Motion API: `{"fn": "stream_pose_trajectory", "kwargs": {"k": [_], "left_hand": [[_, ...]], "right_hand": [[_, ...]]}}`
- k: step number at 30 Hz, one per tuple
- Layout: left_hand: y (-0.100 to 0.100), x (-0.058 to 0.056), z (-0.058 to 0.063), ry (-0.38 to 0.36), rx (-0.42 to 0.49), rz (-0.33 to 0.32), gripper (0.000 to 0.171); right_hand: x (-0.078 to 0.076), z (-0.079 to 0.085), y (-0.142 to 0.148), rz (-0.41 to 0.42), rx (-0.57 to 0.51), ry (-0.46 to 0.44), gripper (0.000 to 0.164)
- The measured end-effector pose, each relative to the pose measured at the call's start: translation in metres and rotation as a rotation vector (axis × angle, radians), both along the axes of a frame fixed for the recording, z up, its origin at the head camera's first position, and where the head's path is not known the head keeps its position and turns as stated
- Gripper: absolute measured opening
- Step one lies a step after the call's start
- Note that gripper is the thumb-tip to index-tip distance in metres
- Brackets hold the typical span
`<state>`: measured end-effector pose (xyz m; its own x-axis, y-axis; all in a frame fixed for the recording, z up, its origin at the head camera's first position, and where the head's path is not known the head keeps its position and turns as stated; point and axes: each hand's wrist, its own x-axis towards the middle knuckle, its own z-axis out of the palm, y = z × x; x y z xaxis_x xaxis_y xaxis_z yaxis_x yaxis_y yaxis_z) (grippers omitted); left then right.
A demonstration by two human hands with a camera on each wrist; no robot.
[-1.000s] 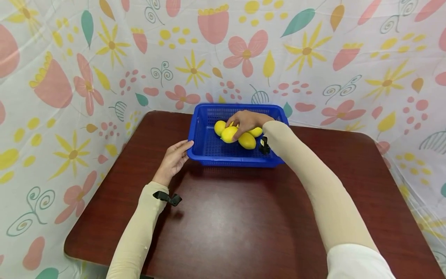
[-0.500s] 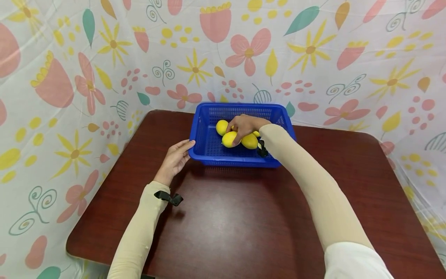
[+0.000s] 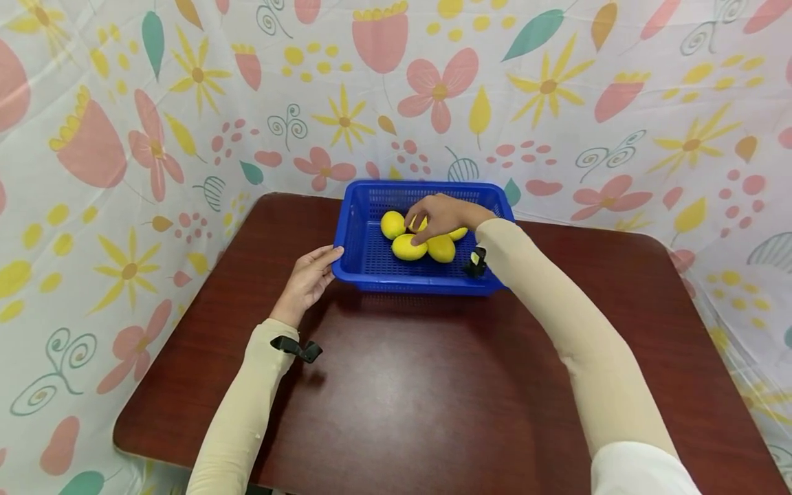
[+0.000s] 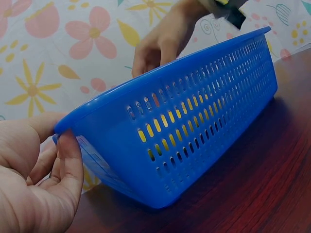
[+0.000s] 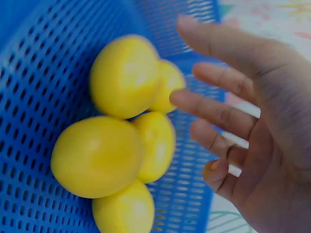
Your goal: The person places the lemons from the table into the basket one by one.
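A blue perforated plastic basket (image 3: 427, 282) stands on the table, with several yellow lemons (image 3: 410, 247) clustered inside. My left hand (image 3: 311, 278) pinches the basket's left rim near its front corner; in the left wrist view, thumb and fingers of that hand (image 4: 43, 179) clasp the rim from both sides. Over the lemons hovers my right hand (image 3: 444, 214), inside the basket's upper space. The right wrist view shows this hand (image 5: 272, 111) with its fingers spread and slightly bent, holding nothing, beside a large lemon (image 5: 124, 75). Part of the cluster is hidden beneath the hand in the head view.
The dark reddish wooden table (image 3: 396, 385) extends in front of the basket. A floral-patterned cloth (image 3: 544, 137) hangs close behind the basket and along the sides. A black wrist strap (image 3: 297, 348) sits on the left sleeve.
My right hand has let go of the front-left lemon, which now rests in the basket, and has risen slightly to the right. The left hand keeps its hold on the rim.
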<state>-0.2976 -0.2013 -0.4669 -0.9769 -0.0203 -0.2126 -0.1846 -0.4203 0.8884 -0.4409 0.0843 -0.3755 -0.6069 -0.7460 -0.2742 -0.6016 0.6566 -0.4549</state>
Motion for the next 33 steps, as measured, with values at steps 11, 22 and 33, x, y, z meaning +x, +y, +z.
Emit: {"fn": "stream_pose_trajectory", "kwargs": {"k": [11,22,33], "left_hand": [[0.004,-0.020,-0.006,0.021,-0.090,-0.015,0.026],[0.007,-0.031,-0.010,0.010,-0.169,-0.035,0.041],[-0.013,-0.036,-0.004,0.045,-0.345,-0.106,0.052]], "right_hand": [[0.055,0.008,0.068,-0.309,-0.287,0.318,0.032],[0.128,-0.031,0.119,-0.696,-0.476,0.541,0.032],[0.154,-0.050,0.160,-0.877,-0.469,0.719,0.030]]}}
